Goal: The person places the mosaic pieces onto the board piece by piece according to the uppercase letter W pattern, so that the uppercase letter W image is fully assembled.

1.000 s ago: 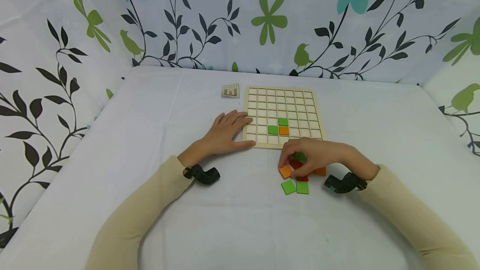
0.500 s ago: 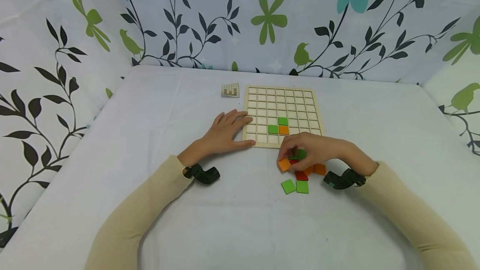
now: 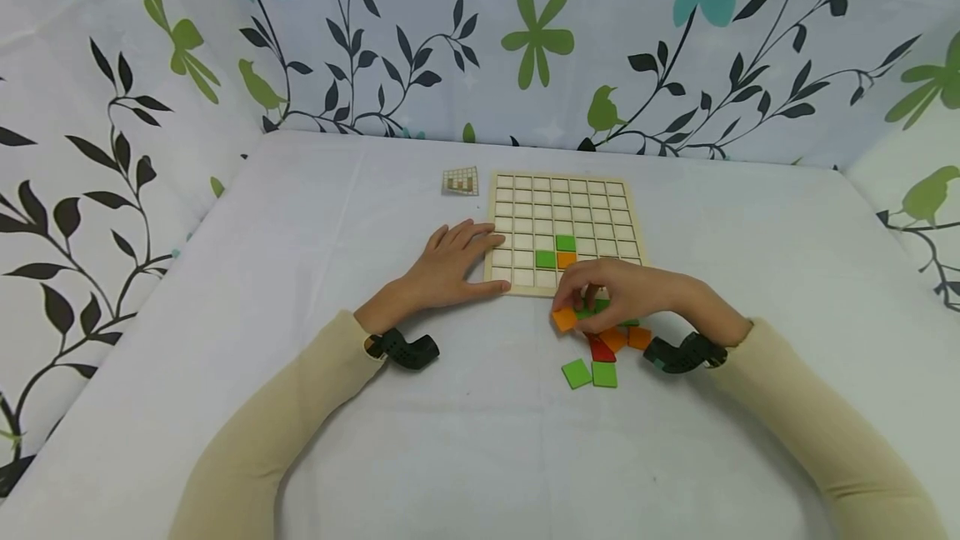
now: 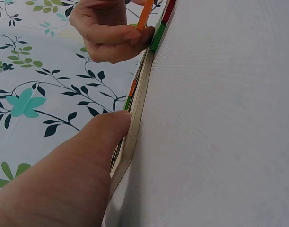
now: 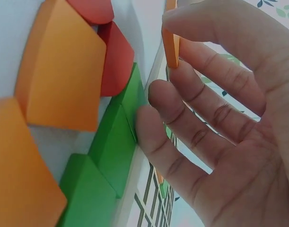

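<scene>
My left hand (image 3: pixel 457 265) lies with spread fingers at the left edge of a wooden grid board (image 3: pixel 525 212); its thumb (image 4: pixel 97 137) touches the frame's side. Between thumb and fingers, my right hand (image 3: pixel 626 290) pinches an orange square tile (image 3: pixel 564 320), raised just off the front edge of the board. That tile (image 5: pixel 170 47) appears edge-on in the right wrist view. Below this hand lies a loose heap with green tiles (image 5: pixel 113 149), red tiles (image 5: pixel 118 59) and orange tiles (image 5: pixel 64 71), partly hidden by the hand in the head view.
Two green tiles (image 3: pixel 566 243) and one orange tile (image 3: pixel 566 260) sit in the grid's lower cells. A small printed grid card (image 3: pixel 461 181) lies left of the board's far corner. Two more green tiles (image 3: pixel 604 374) lie nearest me on the white cloth (image 3: pixel 480 457).
My right hand has lifted the orange tile from the heap and moved it slightly away from me and left, up to the board's front edge. The left hand has stayed put.
</scene>
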`<state>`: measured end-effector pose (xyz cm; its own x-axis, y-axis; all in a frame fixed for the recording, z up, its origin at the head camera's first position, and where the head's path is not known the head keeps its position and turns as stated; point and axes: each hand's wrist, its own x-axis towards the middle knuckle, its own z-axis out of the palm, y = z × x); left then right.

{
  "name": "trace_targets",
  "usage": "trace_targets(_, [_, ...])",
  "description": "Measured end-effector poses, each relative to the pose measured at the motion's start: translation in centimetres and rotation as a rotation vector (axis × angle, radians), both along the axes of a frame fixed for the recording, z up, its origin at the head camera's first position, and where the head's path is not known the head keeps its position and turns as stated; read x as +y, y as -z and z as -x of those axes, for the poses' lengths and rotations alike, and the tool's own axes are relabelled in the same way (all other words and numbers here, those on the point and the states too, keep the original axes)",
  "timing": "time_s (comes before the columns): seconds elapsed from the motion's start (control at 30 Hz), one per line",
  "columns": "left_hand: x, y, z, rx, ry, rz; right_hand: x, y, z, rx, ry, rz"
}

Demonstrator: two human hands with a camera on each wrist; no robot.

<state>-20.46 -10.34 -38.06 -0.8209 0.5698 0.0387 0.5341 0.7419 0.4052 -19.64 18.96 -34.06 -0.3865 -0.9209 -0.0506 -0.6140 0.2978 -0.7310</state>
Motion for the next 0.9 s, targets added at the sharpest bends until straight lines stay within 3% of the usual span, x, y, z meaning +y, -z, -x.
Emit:
trace_targets(0.3, [-0.05,0.08,0.0,0.0,-0.001,0.004,0.25,-0.34,0.25,0.013,0.051,-0.029])
trace_targets(0.9, [-0.11,0.29,0.17,0.005,0.002,-0.003,0.69,-0.08,0.98,0.06,0.08,0.014])
